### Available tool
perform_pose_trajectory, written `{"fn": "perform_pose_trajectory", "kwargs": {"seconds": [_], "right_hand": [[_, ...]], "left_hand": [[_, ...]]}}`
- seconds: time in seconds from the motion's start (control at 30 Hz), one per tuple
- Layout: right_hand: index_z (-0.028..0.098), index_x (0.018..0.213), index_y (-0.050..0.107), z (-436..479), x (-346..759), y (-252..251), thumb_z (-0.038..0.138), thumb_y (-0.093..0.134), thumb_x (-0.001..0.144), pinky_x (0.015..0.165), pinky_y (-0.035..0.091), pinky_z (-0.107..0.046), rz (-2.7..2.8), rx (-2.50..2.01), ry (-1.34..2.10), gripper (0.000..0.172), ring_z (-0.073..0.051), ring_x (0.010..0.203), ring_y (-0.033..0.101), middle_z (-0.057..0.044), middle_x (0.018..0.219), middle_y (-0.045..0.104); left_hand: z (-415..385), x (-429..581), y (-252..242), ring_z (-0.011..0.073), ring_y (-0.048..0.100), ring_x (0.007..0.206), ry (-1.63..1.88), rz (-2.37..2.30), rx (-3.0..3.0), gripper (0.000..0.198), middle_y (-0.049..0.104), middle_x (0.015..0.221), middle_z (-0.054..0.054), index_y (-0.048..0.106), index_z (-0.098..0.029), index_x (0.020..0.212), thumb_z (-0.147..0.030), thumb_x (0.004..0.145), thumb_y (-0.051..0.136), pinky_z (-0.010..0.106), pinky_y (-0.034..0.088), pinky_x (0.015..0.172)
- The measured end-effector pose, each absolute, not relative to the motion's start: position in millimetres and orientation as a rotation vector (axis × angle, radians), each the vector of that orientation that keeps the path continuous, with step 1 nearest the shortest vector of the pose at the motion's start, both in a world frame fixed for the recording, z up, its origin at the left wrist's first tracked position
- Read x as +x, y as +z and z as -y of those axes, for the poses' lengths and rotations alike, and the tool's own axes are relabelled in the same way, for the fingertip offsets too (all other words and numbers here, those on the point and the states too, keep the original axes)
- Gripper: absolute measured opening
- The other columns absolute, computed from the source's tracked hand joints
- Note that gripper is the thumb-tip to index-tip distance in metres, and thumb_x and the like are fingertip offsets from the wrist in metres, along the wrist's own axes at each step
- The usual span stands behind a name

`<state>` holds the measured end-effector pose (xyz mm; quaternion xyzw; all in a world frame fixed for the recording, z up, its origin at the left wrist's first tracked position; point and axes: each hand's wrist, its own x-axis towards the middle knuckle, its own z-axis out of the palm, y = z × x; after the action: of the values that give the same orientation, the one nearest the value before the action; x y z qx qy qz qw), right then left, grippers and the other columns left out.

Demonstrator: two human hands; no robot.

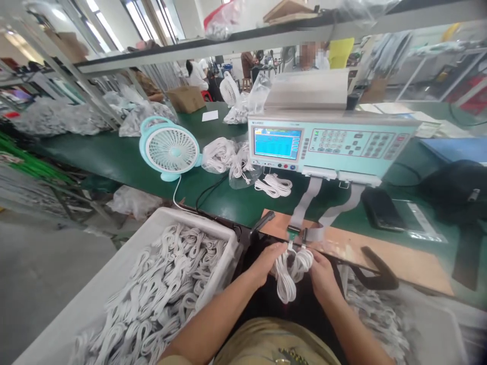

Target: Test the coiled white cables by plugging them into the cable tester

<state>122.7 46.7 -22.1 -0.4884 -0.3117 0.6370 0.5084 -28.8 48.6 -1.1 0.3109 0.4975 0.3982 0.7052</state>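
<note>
Holding a coiled white cable (291,274) between both hands, a worker stands at a green bench, the cable's ends raised to the small test fixture (300,234) at the edge of a wooden board (380,253). The left hand (266,261) curls its fingers around one side of the coil; the right hand (323,274) closes around the other, though whether the fingertips pinch the plugs themselves cannot be told from here. The plugs look to be at or in the fixture's sockets, so this piece appears to be mid-check.

By the look of it, most of the work lies ahead: a white bin (114,284) at the worker's left is heaped with similar coils, while another pile (380,314) lies at the right, its status unclear.

Grey ribbon leads (312,195) run from the fixture up to a pale green tester (327,144) with a lit blue screen. A desk fan (169,148), bagged cables (228,157) and a loose coil (274,185) sit nearby on the bench, well apart from the hands. A black lever (262,223) stands just beside the left hand. Other people work in the background.
</note>
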Motion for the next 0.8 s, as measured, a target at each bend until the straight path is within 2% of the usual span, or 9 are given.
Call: {"fn": "perform_pose_trajectory", "kwargs": {"seconds": [0.13,0.3,0.4,0.5,0.6,0.7,0.73,0.8], "right_hand": [[0.016,0.070,0.066,-47,123,-19,0.034,0.074,0.063,0.057,0.040,-0.025,0.761,-1.144,1.519,0.021,-0.016,0.058,0.052,-0.001,0.061,0.062],[0.018,0.058,0.054,-35,112,-12,0.044,0.071,0.065,0.046,0.033,-0.022,0.777,-1.169,1.525,0.032,-0.012,0.046,0.040,0.003,0.051,0.051],[0.018,0.059,0.053,-20,122,-11,0.043,0.071,0.065,0.045,0.031,-0.022,0.797,-1.170,1.596,0.031,-0.011,0.046,0.038,0.003,0.052,0.050],[0.019,0.062,0.055,-8,172,-17,0.044,0.069,0.065,0.045,0.030,-0.022,0.869,-1.281,1.621,0.029,-0.011,0.045,0.038,0.004,0.052,0.049],[0.020,0.058,0.059,-1,245,-23,0.046,0.068,0.061,0.046,0.032,-0.025,1.249,-1.673,1.393,0.028,-0.015,0.046,0.043,0.001,0.050,0.049],[0.022,0.066,0.064,8,279,-21,0.044,0.070,0.057,0.049,0.034,-0.029,1.586,-1.914,0.774,0.024,-0.020,0.054,0.049,-0.003,0.064,0.058],[0.023,0.071,0.065,11,275,-18,0.044,0.068,0.061,0.052,0.037,-0.030,1.665,-1.869,0.678,0.023,-0.021,0.057,0.051,-0.004,0.070,0.060],[0.024,0.079,0.065,17,246,-8,0.040,0.058,0.076,0.059,0.041,-0.031,1.816,-1.637,0.775,0.017,-0.021,0.063,0.055,-0.004,0.074,0.060]], "left_hand": [[-58,-13,0,0.0078,0.041,0.050,0.913,-1.173,0.724,0.024,0.048,0.055,-0.003,0.057,-0.013,0.064,-0.037,0.068,0.061,0.020,0.029,0.049],[-46,-3,-5,0.0071,0.036,0.049,1.065,-1.193,0.764,0.017,0.041,0.052,-0.005,0.048,-0.014,0.055,-0.024,0.067,0.057,0.020,0.027,0.050],[-29,-3,-10,0.0083,0.042,0.053,1.022,-1.150,0.749,0.016,0.046,0.057,-0.003,0.053,-0.014,0.061,-0.027,0.069,0.056,0.021,0.032,0.053],[-17,-8,-11,0.0109,0.046,0.053,0.943,-1.063,0.630,0.020,0.050,0.058,-0.002,0.057,-0.015,0.078,-0.033,0.071,0.052,0.022,0.036,0.052],[-12,-13,-14,0.0116,0.044,0.045,0.924,-0.991,0.523,0.022,0.049,0.054,-0.002,0.053,-0.018,0.082,-0.037,0.073,0.047,0.023,0.036,0.046],[-11,-11,-17,0.0108,0.044,0.047,0.938,-0.997,0.551,0.019,0.050,0.057,-0.001,0.051,-0.017,0.080,-0.034,0.075,0.046,0.022,0.036,0.047],[-10,-8,-18,0.0105,0.045,0.048,0.942,-1.008,0.584,0.018,0.051,0.058,-0.001,0.052,-0.017,0.080,-0.033,0.076,0.045,0.022,0.036,0.048],[-10,-1,-17,0.0099,0.044,0.050,0.942,-1.036,0.666,0.017,0.051,0.060,-0.001,0.052,-0.017,0.079,-0.031,0.077,0.044,0.021,0.035,0.051]]}}
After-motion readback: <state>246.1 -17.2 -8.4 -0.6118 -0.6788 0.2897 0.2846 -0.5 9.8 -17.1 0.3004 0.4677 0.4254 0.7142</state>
